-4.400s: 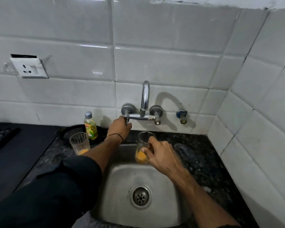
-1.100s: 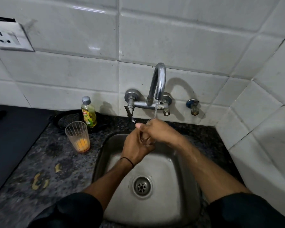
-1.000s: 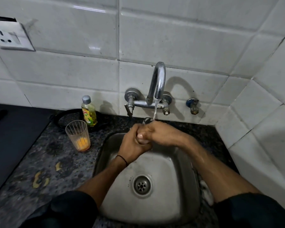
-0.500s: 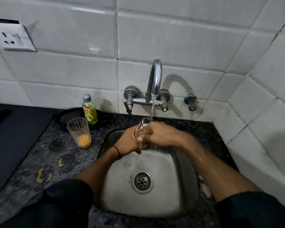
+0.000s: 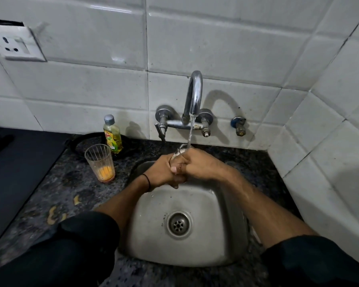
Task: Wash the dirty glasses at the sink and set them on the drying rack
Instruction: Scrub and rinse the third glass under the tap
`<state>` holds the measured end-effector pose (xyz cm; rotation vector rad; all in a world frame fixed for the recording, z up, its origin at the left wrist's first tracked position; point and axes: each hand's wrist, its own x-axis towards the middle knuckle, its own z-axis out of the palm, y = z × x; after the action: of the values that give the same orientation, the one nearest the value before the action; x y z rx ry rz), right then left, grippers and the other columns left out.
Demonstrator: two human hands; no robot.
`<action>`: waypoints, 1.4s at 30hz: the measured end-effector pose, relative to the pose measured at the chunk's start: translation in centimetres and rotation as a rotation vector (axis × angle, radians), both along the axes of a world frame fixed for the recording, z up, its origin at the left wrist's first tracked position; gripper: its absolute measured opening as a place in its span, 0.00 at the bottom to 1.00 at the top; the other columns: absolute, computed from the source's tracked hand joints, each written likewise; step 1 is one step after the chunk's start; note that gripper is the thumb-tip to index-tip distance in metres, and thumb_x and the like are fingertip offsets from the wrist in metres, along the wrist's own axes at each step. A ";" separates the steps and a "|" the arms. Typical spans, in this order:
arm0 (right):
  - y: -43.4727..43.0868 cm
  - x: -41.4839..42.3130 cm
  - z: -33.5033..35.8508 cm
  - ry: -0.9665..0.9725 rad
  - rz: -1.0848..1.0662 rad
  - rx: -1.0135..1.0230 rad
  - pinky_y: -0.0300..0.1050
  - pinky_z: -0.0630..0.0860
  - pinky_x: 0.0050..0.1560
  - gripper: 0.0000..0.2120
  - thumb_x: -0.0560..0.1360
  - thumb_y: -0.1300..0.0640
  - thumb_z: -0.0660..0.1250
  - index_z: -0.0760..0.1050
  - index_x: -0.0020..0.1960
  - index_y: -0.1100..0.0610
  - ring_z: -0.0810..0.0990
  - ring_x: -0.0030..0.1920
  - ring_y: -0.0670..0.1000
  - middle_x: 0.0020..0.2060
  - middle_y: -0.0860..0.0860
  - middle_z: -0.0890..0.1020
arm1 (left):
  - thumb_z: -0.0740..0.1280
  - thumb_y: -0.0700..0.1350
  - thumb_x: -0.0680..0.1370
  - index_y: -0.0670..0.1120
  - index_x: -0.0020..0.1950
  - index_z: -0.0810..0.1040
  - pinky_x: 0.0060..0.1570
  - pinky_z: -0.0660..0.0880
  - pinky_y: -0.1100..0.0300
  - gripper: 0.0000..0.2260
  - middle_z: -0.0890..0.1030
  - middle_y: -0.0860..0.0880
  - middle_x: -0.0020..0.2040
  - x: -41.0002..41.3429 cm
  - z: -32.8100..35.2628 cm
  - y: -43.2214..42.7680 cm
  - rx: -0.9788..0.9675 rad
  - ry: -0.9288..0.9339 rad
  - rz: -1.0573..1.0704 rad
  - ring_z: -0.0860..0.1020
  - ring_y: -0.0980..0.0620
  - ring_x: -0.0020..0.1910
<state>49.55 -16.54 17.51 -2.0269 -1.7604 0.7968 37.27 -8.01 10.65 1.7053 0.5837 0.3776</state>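
Over the steel sink (image 5: 222, 241), my left hand (image 5: 161, 171) and my right hand (image 5: 201, 164) are both wrapped around a clear glass (image 5: 179, 151). Only its rim shows above my fingers. Water runs from the chrome tap (image 5: 193, 96) straight into the glass. A second glass (image 5: 100, 162) with orange residue at its bottom stands upright on the dark counter, left of the sink. No drying rack is in view.
A bottle of yellow dish liquid (image 5: 112, 134) stands behind the second glass, on a black round plate (image 5: 87, 142). A dark stove surface (image 5: 19, 162) lies at the left. Yellow scraps (image 5: 54, 212) dot the counter. Tiled walls close the back and right.
My left hand left the tap handle and joined my right hand on the glass. Water now runs, and the orange liquid is no longer visible in the held glass.
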 end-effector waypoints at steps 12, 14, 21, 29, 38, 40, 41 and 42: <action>-0.6 0.1 1.2 0.262 -0.021 -0.008 0.38 0.71 0.38 0.11 0.77 0.60 0.68 0.77 0.36 0.59 0.73 0.32 0.42 0.31 0.48 0.77 | 0.77 0.49 0.61 0.51 0.51 0.74 0.42 0.77 0.61 0.22 0.81 0.53 0.45 0.0 -0.8 -0.6 0.365 0.064 0.195 0.80 0.56 0.43; -0.7 0.1 1.1 0.261 0.035 -0.016 0.33 0.71 0.38 0.11 0.77 0.62 0.69 0.79 0.36 0.57 0.74 0.33 0.40 0.31 0.46 0.78 | 0.77 0.51 0.58 0.47 0.54 0.76 0.44 0.79 0.56 0.26 0.83 0.50 0.47 -0.3 -0.3 0.1 0.327 0.089 0.107 0.82 0.53 0.44; 1.5 -1.4 0.1 0.125 -0.469 0.021 0.49 0.75 0.48 0.15 0.79 0.45 0.66 0.74 0.44 0.56 0.80 0.45 0.54 0.41 0.53 0.80 | 0.79 0.47 0.63 0.53 0.57 0.75 0.45 0.79 0.58 0.25 0.82 0.56 0.46 1.0 -1.0 -3.2 0.357 0.045 0.401 0.81 0.56 0.46; 0.3 0.1 1.7 0.052 -0.071 -0.004 0.46 0.73 0.41 0.12 0.76 0.56 0.69 0.77 0.36 0.61 0.75 0.34 0.46 0.31 0.49 0.78 | 0.79 0.40 0.63 0.48 0.54 0.78 0.38 0.79 0.58 0.22 0.84 0.51 0.42 0.7 -1.7 -1.5 0.089 -0.069 0.176 0.82 0.52 0.40; 1.1 0.6 0.2 0.149 -0.367 -0.022 0.52 0.77 0.48 0.12 0.76 0.52 0.69 0.81 0.47 0.61 0.82 0.44 0.52 0.41 0.53 0.83 | 0.79 0.44 0.66 0.51 0.57 0.75 0.40 0.75 0.66 0.22 0.80 0.56 0.42 2.0 -1.3 -2.7 0.135 0.077 0.207 0.80 0.57 0.43; 0.1 1.4 0.4 0.185 -0.141 -0.015 0.48 0.73 0.43 0.12 0.76 0.55 0.69 0.79 0.37 0.60 0.76 0.35 0.46 0.32 0.48 0.79 | 0.77 0.35 0.67 0.46 0.51 0.80 0.35 0.77 0.58 0.16 0.82 0.49 0.38 1.1 -0.7 -1.3 -0.049 0.006 0.017 0.79 0.52 0.37; -0.4 1.6 0.2 0.214 -0.083 -0.012 0.46 0.73 0.43 0.12 0.76 0.56 0.69 0.78 0.35 0.58 0.75 0.34 0.44 0.30 0.46 0.78 | 0.77 0.32 0.67 0.44 0.48 0.80 0.34 0.77 0.56 0.14 0.81 0.47 0.37 0.9 -0.4 -0.9 -0.063 0.014 -0.011 0.79 0.51 0.35; -0.5 1.6 -0.2 0.261 -0.082 0.009 0.44 0.74 0.44 0.12 0.76 0.58 0.70 0.79 0.34 0.56 0.76 0.34 0.43 0.31 0.45 0.79 | 0.77 0.33 0.66 0.44 0.46 0.80 0.34 0.76 0.55 0.13 0.81 0.47 0.36 0.9 -0.3 -0.4 -0.031 0.047 0.013 0.78 0.51 0.34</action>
<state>51.15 -17.09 17.36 -1.8785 -1.5248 0.9760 38.22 -8.46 10.37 1.6848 0.6330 0.3367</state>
